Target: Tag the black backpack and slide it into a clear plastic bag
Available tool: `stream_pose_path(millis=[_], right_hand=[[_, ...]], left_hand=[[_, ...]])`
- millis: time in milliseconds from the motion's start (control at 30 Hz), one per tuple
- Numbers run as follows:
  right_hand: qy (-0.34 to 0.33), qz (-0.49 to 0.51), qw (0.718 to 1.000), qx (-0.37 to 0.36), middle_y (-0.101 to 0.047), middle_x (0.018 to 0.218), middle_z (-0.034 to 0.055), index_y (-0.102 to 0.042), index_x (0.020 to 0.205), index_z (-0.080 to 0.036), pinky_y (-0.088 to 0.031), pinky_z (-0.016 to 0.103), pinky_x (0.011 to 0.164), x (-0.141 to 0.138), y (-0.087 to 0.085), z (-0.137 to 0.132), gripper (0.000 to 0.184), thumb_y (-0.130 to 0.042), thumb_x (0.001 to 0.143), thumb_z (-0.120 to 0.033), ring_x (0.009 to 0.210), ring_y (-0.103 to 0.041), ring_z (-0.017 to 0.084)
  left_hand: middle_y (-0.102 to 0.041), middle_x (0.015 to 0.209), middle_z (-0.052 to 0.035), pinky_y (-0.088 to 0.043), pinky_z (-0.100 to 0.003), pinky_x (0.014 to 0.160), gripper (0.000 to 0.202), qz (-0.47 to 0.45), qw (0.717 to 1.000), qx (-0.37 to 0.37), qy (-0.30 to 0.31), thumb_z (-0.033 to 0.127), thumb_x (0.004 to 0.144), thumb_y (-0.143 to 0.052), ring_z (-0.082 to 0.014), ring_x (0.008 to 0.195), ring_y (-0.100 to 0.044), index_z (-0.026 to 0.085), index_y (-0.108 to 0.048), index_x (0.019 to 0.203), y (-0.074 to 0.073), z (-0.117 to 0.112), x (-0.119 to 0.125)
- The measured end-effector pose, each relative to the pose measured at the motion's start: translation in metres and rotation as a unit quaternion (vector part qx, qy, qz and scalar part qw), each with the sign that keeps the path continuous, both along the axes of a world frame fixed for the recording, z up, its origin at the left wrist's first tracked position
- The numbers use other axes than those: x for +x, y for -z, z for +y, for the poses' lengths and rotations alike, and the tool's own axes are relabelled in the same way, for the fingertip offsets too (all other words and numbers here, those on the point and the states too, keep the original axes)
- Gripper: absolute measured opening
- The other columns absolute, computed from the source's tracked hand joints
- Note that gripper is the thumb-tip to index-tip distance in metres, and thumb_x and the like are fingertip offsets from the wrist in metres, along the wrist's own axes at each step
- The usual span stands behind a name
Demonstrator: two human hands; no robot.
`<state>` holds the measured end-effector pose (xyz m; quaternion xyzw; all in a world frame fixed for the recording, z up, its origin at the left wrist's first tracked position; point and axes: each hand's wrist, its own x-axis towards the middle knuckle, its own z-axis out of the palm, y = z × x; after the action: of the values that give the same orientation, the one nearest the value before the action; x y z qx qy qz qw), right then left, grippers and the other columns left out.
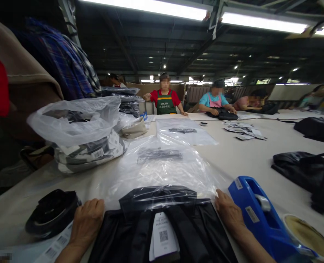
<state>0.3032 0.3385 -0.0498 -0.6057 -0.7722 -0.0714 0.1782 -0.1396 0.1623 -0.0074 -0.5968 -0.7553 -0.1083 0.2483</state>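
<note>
A black backpack (205, 230) lies in front of me with its straps up and a white hang tag (164, 235) with a QR code on it. Its top end is inside a clear plastic bag (162, 171) spread across the table. My left hand (89, 217) is closed at the left corner of the bag's mouth, beside the backpack. On the opposite side my right hand (229, 210) grips the right edge of the same plastic. The fingertips of both hands are partly hidden. Beyond lies another flat plastic bag (184, 124) with dark print.
A blue tape dispenser (256, 215) and a tape roll (309, 233) stand close at right. A black round object (52, 212) lies left, near a sack of labelled packets (88, 153). Black bags (304, 171) and paper cards (244, 129) lie rightward. Co-workers (166, 98) are across the table.
</note>
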Motion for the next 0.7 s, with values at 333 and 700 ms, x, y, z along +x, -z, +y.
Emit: stream_pose_path(millis=[333, 700], right_hand=[[0.104, 0.284, 0.943, -0.142, -0.070, 0.088, 0.0089, -0.060, 0.096, -0.020, -0.050, 0.041, 0.077, 0.005, -0.014, -0.008, 0.047, -0.038, 0.068, -0.051, 0.075, -0.066, 0.027], [0.129, 0.667, 0.690, -0.249, -0.068, 0.072, 0.0011, -0.058, 0.084, -0.023, -0.053, 0.029, 0.066, -0.015, -0.015, -0.007, 0.054, -0.076, 0.037, -0.042, 0.074, -0.066, 0.022]], left_hand=[[-0.049, 0.053, 0.0009, -0.031, -0.027, 0.054, 0.026, -0.439, 0.882, 0.107, -0.133, 0.033, 0.078, -0.049, -0.0145, 0.053, -0.048, 0.019, -0.050, 0.056, -0.021, 0.012, 0.009], [-0.059, 0.058, 0.0009, -0.053, -0.027, 0.063, 0.015, -0.718, 0.635, 0.236, -0.157, 0.022, 0.081, -0.052, -0.0114, 0.057, -0.061, 0.014, -0.052, 0.068, -0.008, 0.024, 0.012]])
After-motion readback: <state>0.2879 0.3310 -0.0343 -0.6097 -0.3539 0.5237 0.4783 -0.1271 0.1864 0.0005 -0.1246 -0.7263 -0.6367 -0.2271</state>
